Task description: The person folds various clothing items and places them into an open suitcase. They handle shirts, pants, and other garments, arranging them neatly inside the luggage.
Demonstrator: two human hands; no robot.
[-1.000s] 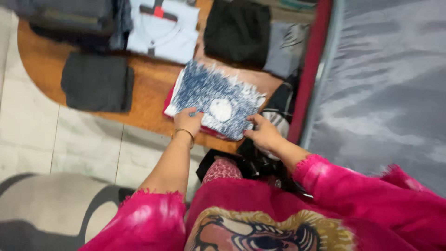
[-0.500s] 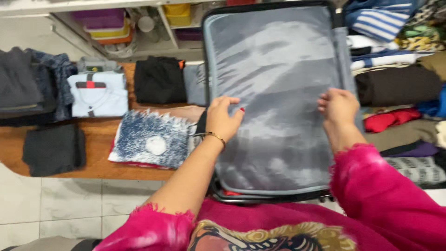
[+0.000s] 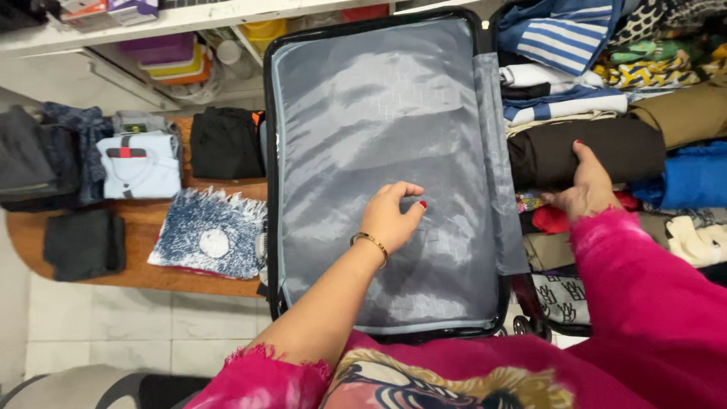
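Small boxes (image 3: 110, 9) in purple, white and orange-red sit on the white shelf (image 3: 189, 17) at the top left edge, cut off by the frame. Under that shelf stand stacked plastic containers (image 3: 176, 59), purple over yellow and orange. No signs or screens show.

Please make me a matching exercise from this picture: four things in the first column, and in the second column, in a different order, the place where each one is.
Things:
1. left hand
2. right hand
3. blue and white patterned garment
4. dark grey folded cloth

Places:
A. near the left end of the wooden table
B. on the dark brown rolled garment in the packed half of the suitcase
C. on the table, just left of the suitcase
D. on the grey lining panel of the suitcase

Pairs: 1-D, 2-B, 3-C, 4-A
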